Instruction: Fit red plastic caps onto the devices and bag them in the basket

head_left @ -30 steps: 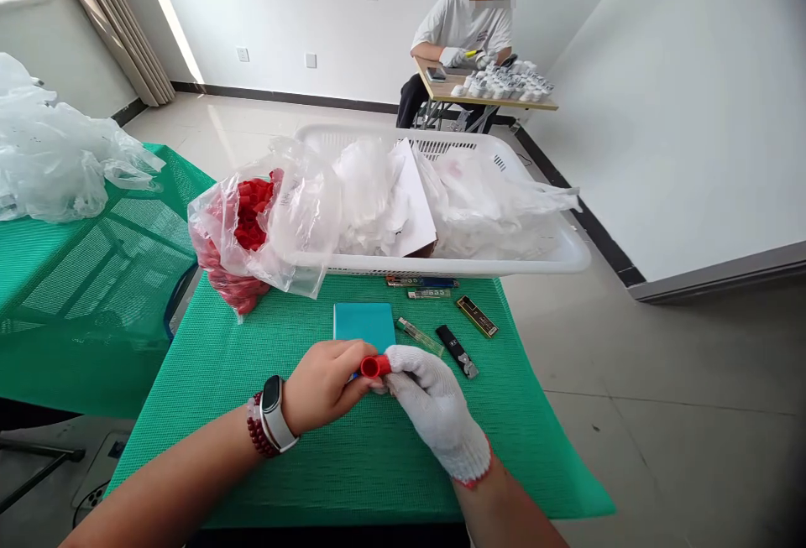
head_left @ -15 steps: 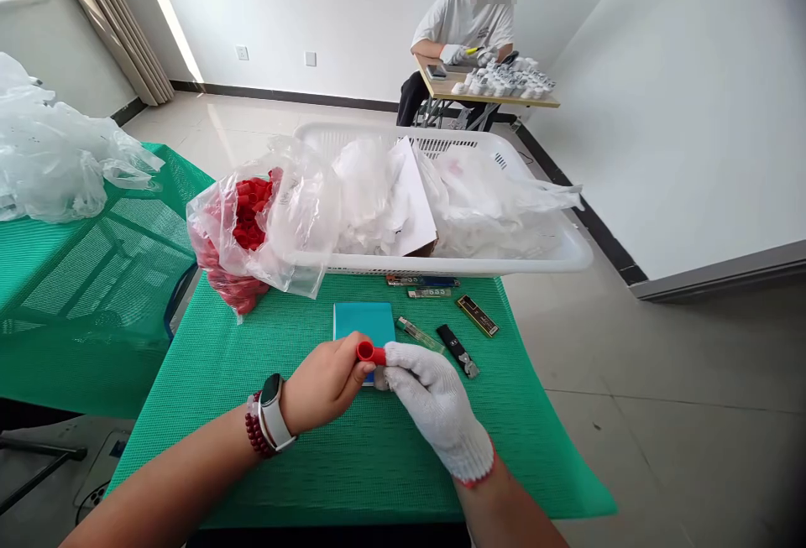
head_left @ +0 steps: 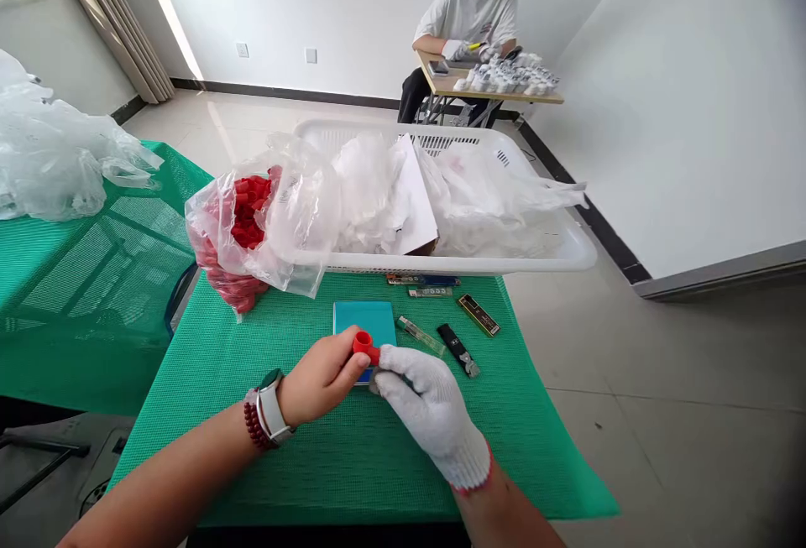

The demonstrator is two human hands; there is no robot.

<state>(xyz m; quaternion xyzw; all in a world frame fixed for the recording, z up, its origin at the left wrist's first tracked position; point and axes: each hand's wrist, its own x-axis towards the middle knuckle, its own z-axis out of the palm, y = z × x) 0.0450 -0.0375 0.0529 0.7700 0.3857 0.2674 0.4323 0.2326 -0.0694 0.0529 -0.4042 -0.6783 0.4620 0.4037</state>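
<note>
My bare left hand [head_left: 318, 382], with a watch and a beaded bracelet on the wrist, is closed on a red plastic pipe fitting [head_left: 363, 345]. The fitting has a round open mouth, turned upward, and a short side branch. My right hand [head_left: 431, 404], in a white knitted glove, pinches the end of that branch; whether anything else lies between its fingers is hidden. Beneath both hands, a blue box-like object [head_left: 363, 318] rests on the green mesh-covered table [head_left: 302, 477], partly covered by my fingers.
Slim clear case [head_left: 421, 335], black tool with a metal end [head_left: 458, 350] and black-gold packet [head_left: 478, 315] lie at right. A plastic bag of red fittings [head_left: 250, 212] stands back left, beside a white basket [head_left: 466, 264] of plastic bags. A person [head_left: 469, 15] sits behind, working.
The red fitting has tipped so its mouth faces more upward, and both hands have shifted slightly left with it. The objects on the table have stayed in place.
</note>
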